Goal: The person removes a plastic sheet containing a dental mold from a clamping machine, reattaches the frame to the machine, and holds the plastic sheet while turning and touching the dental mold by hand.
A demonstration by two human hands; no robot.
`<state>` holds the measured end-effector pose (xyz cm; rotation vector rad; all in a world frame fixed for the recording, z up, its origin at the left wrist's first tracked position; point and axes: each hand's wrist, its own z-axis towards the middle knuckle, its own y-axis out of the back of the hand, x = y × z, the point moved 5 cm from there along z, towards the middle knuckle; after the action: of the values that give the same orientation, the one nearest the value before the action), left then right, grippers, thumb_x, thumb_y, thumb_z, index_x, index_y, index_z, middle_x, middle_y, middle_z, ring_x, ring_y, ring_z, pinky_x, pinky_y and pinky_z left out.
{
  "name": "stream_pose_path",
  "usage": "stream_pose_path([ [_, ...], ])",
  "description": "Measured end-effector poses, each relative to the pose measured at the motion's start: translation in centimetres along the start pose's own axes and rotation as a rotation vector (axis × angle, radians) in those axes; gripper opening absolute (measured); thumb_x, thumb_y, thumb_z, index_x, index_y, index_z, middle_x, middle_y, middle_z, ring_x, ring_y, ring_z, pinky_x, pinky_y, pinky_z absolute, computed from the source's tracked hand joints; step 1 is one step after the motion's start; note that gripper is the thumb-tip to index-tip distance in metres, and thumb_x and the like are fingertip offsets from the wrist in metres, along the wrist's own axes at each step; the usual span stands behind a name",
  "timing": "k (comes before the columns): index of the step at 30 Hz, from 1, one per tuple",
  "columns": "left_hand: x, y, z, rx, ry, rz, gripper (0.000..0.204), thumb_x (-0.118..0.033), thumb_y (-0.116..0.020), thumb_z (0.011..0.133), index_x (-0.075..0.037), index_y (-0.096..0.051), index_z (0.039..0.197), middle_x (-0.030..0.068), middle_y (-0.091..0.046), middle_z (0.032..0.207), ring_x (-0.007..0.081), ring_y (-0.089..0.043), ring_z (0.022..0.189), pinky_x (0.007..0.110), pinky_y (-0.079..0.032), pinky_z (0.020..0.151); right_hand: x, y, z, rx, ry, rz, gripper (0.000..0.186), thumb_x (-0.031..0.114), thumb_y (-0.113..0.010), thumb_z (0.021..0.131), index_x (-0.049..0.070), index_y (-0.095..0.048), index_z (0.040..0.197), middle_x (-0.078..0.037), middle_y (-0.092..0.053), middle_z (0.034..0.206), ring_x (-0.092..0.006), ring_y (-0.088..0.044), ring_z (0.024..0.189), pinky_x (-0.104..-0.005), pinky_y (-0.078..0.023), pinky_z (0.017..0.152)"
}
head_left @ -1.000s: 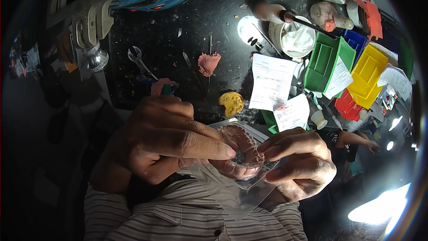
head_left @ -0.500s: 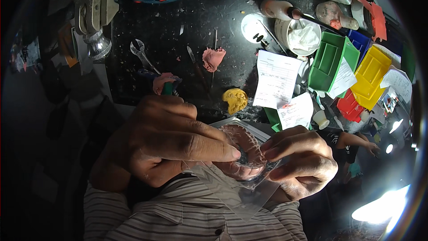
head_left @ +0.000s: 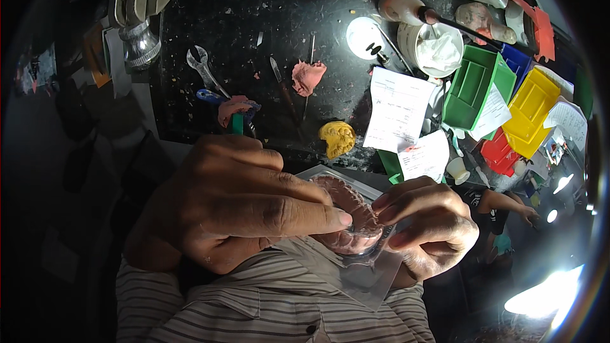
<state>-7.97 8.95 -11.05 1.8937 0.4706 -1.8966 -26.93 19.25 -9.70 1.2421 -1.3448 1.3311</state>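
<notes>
Low in the middle, close to my striped shirt, I hold a clear plastic sheet (head_left: 362,287) moulded round a pink dental arch model (head_left: 365,221). My left hand (head_left: 229,206) is closed on the left side of the sheet, its index fingertip inside the curve of the arch. The left thumb is mostly hidden. On the other side my right hand (head_left: 438,225) is closed, fingertips and thumb pinching the arch's right edge and the plastic beside it. Beyond the sheet a yellow dental cast (head_left: 337,140) lies on the black bench.
A wrench (head_left: 204,68), a thin knife (head_left: 277,73) and a pink lump (head_left: 309,77) lie farther back. Paper forms (head_left: 397,108), a white tub (head_left: 438,47), a green bin (head_left: 473,86) and a yellow bin (head_left: 530,111) stand at right. Another person's arm (head_left: 505,203) shows beyond.
My left index fingertip has shifted slightly right along the inside of the arch. Both hands keep their grip, and the view has moved a little.
</notes>
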Motion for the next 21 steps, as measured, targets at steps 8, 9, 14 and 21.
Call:
stream_pose_path([
  [8,-0.2,0.0,-0.2,0.044,0.018,0.009,0.024,-0.014,-0.075,0.081,-0.01,-0.071,0.104,0.007,-0.075,0.085,0.0082,-0.042,0.043,0.025,-0.029,0.044,-0.4,-0.3,-0.6,-0.118,-0.004,0.009,0.008,-0.001,-0.074,0.076,-0.001,-0.068,0.081,-0.019,-0.065,0.086,-0.0321,-0.067,0.079,-0.0403,-0.059,0.07],
  [9,-0.2,0.0,-0.2,0.044,0.019,0.008,0.024,-0.014,-0.075,0.081,-0.01,-0.071,0.104,0.007,-0.075,0.085,0.0082,-0.042,0.043,0.025,-0.029,0.044,-0.5,-0.3,-0.6,-0.118,-0.005,0.01,0.008,-0.001,-0.074,0.076,-0.001,-0.068,0.081,-0.019,-0.065,0.086,-0.0321,-0.067,0.079,-0.0403,-0.059,0.07],
  [14,-0.1,0.1,-0.4,0.042,0.002,0.009,0.027,-0.011,-0.075,0.079,-0.008,-0.071,0.106,0.0084,-0.075,0.086,0.0079,-0.042,0.042,0.025,-0.029,0.043,-0.6,-0.3,-0.5,-0.119,-0.036,0.042,0.017,0.002,-0.079,0.075,-0.003,-0.071,0.09,-0.021,-0.069,0.092,-0.0326,-0.071,0.086,-0.0401,-0.057,0.075],
  [21,-0.4,0.3,-0.5,0.021,-0.043,0.046,0.035,-0.004,-0.074,0.074,-0.004,-0.07,0.109,0.0108,-0.074,0.084,0.0063,-0.041,0.04,0.025,-0.027,0.041,-1.1,-0.4,-0.2,-0.122,-0.09,0.026,0.015,0.002,-0.079,0.074,-0.003,-0.071,0.086,-0.021,-0.069,0.091,-0.031,-0.071,0.084,-0.0386,-0.057,0.074],
])
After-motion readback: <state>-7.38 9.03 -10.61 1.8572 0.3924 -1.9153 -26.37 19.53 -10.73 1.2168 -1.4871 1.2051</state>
